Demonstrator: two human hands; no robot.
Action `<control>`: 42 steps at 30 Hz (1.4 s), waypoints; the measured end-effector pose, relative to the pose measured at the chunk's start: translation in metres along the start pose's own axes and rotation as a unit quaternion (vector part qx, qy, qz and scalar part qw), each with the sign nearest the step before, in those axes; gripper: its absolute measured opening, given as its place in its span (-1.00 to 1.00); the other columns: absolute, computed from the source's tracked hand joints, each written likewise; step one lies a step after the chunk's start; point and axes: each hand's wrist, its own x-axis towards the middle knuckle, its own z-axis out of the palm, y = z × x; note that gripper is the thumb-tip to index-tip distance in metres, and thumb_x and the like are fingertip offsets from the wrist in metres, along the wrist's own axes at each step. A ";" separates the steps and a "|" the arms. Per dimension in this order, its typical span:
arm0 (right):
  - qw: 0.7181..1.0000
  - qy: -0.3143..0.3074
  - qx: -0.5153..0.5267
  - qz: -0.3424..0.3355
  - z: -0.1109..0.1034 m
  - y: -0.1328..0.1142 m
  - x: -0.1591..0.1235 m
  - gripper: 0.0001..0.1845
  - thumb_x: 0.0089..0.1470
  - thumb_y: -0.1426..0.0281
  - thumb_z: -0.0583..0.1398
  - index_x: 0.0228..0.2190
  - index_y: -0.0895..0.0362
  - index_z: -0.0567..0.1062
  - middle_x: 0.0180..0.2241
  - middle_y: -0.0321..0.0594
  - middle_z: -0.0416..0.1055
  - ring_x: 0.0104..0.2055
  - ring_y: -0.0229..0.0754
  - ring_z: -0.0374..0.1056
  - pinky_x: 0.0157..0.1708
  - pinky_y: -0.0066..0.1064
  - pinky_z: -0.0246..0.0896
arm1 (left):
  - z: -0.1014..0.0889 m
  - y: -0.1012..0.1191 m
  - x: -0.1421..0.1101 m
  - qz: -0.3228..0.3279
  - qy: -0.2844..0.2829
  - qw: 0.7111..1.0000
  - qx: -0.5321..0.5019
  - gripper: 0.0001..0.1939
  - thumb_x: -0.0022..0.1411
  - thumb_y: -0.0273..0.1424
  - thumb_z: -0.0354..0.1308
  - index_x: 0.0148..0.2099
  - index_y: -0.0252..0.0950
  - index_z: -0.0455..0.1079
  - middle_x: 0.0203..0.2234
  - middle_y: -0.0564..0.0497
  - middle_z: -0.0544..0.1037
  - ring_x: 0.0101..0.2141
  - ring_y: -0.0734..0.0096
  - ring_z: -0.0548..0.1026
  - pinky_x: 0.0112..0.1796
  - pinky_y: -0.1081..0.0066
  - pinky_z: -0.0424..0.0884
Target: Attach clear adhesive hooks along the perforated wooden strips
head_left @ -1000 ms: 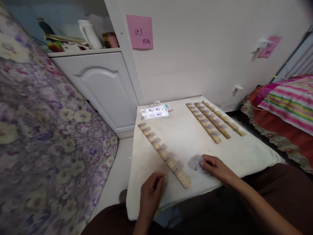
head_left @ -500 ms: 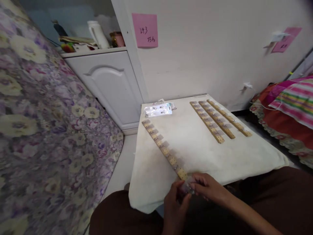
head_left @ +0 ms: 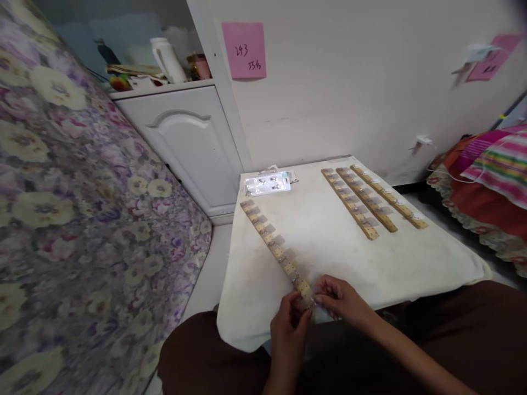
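Note:
A long, narrow wooden strip [head_left: 276, 251] lies slantwise on the cloth-covered table. Small dark dots mark its face, and clear plastic pieces with small shiny metal parts are spaced along it. My left hand [head_left: 289, 321] is closed in a pinch around the strip's near end, by the table's front edge. Just to the right, my right hand [head_left: 341, 299] is closed, thumb and forefinger pinching a small clear plastic piece at that same end. Fingers hide much of this piece, and its outline is faint.
Three similar strips, including a left one [head_left: 349, 204], lie at the table's right. Clear packaging [head_left: 267, 184] with metal pieces sits at the back left. The white cloth [head_left: 255, 291] covers the table. A floral curtain [head_left: 102, 219] hangs left; a bed [head_left: 494, 186] stands right.
Both hands have shifted slightly up the table, away from me, at the strip's near end. The left hand now grips closer onto the strip. The view has tilted a little.

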 end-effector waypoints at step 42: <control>0.998 0.047 -0.028 0.024 -0.001 0.006 0.010 -0.83 -0.01 0.29 0.15 -0.47 0.08 0.25 -0.64 -0.50 0.14 -0.73 -0.42 0.11 -0.76 -0.56 0.05 | -0.003 -0.047 -0.003 0.244 0.017 0.931 0.270 -0.58 0.26 -0.49 -0.11 0.12 -0.16 0.32 -0.27 -0.06 0.47 -0.26 0.31 0.39 -0.25 0.33 0.38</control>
